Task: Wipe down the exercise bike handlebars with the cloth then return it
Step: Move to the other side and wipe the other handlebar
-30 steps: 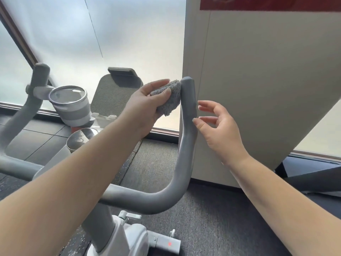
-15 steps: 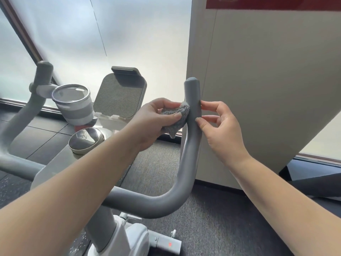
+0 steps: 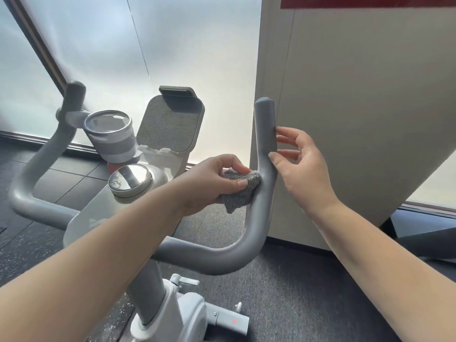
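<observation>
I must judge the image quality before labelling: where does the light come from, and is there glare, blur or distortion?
Head view: daylight enters through the frosted window, washed out near white; the metal knob carries glare; the wide lens bends the wall panel; left hand, cloth and right hand look sharp.

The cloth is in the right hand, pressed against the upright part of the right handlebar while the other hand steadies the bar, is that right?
Not quite. The head view shows the cloth gripped in the left hand, not the right. It is pressed against the upright part of the right handlebar, and the right hand steadies the bar with its fingertips.
</observation>
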`<state>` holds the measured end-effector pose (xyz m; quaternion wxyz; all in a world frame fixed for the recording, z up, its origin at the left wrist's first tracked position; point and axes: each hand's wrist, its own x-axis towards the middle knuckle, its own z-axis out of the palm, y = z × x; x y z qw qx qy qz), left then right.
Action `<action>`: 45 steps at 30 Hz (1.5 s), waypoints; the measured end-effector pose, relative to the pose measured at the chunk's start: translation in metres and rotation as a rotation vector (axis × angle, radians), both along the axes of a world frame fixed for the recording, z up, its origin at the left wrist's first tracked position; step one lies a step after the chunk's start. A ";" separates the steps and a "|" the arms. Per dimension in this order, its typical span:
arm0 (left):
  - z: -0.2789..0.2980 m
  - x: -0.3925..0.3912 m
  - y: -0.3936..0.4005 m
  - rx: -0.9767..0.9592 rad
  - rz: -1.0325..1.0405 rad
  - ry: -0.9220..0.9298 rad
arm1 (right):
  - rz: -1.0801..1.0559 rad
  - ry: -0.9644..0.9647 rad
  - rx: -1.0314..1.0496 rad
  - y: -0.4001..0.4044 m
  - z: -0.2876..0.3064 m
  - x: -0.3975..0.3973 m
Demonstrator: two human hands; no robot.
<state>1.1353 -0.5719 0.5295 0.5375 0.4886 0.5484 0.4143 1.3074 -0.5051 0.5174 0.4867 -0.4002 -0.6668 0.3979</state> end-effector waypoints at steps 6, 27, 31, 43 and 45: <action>0.002 -0.004 -0.013 -0.026 -0.100 0.091 | -0.017 0.007 -0.019 -0.015 -0.009 -0.001; 0.009 -0.021 -0.044 0.086 -0.477 0.572 | -0.183 -0.044 -0.041 -0.065 -0.033 -0.006; 0.007 -0.028 -0.045 0.106 -0.552 0.644 | -0.213 -0.051 -0.053 -0.074 -0.037 -0.008; 0.018 -0.063 -0.050 0.054 -0.646 0.826 | -0.238 -0.023 -0.086 -0.093 -0.040 -0.010; 0.023 -0.072 -0.051 0.033 -0.646 0.848 | -0.238 -0.021 -0.086 -0.094 -0.040 -0.011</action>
